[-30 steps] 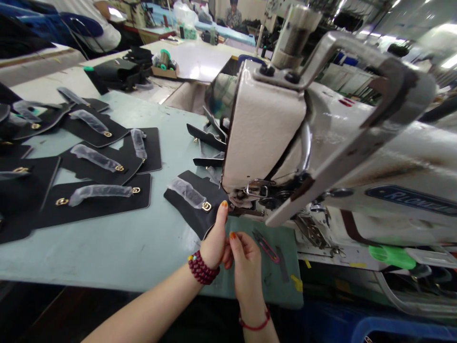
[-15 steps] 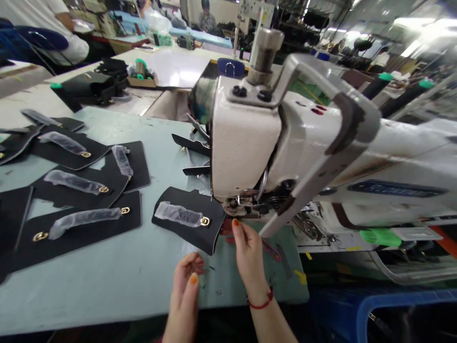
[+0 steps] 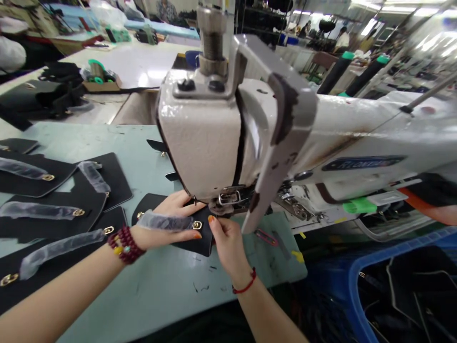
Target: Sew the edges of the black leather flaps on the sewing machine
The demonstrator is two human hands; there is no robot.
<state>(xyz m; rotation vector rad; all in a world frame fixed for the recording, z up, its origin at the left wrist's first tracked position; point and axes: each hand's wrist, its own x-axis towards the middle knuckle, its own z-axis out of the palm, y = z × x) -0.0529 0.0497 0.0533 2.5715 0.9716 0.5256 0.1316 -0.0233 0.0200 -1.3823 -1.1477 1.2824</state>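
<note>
A black leather panel [image 3: 194, 244] with a plastic-wrapped strap [image 3: 166, 221] and gold buckles lies under the head of a white sewing machine [image 3: 200, 143]. My left hand [image 3: 171, 214] is spread flat on the panel, passing under the wrapped strap, fingers toward the needle area. With thumb and fingers pressed together, my right hand [image 3: 226, 238] grips the panel's right edge, just below the presser foot. The needle itself is hard to make out.
Several black panels [image 3: 50, 224] with wrapped straps lie at the left of the green table [image 3: 143, 295]. Pink snips [image 3: 266, 237] rest right of my right hand. A blue basket [image 3: 357, 286] holds black pieces. At the right edge, another person's arm [image 3: 441, 213] shows.
My left hand has moved up and left onto the panel, under its strap. My right hand has closed on the panel's edge. The view has shifted right.
</note>
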